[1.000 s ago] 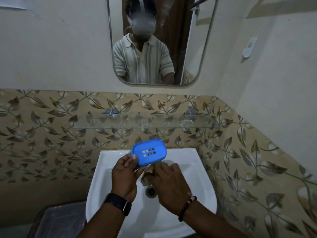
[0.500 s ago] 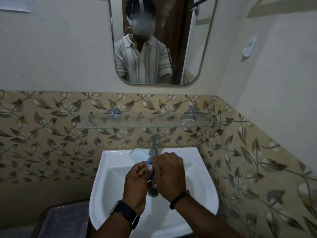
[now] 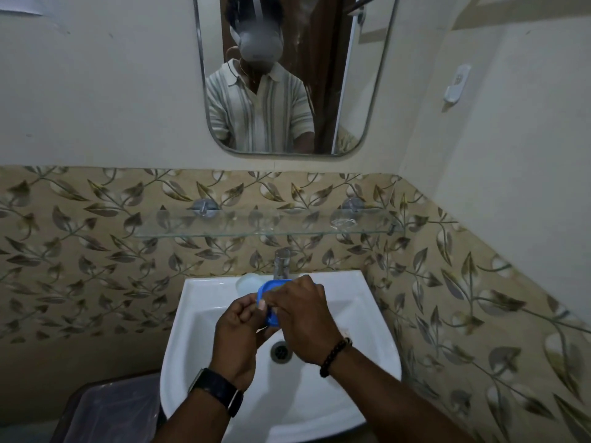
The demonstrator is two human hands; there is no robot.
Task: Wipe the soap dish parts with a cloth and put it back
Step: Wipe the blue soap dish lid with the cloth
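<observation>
A blue soap dish part [image 3: 270, 287] is held over the white sink [image 3: 204, 302], mostly covered by my hands. My left hand [image 3: 238, 335] pinches its near left rim with thumb and fingers. My right hand [image 3: 303, 318] lies across the top of the dish, fingers curled; a sliver of brownish cloth [image 3: 269, 304] shows at its fingertips against the blue plastic. A pale, whitish piece [image 3: 248, 281] rests on the sink's back ledge left of the tap; I cannot tell whether it is soap or another dish part.
A chrome tap [image 3: 282, 263] stands at the sink's back. A glass shelf [image 3: 265, 227] runs above it, under a mirror [image 3: 281, 75]. The drain [image 3: 280, 350] lies below my hands. A dark lined bin [image 3: 112, 410] sits at the lower left.
The dish was held up face-on by my left hand a second ago. It has since come down, and my right hand moved on top of it. The tap and the pale piece came into sight.
</observation>
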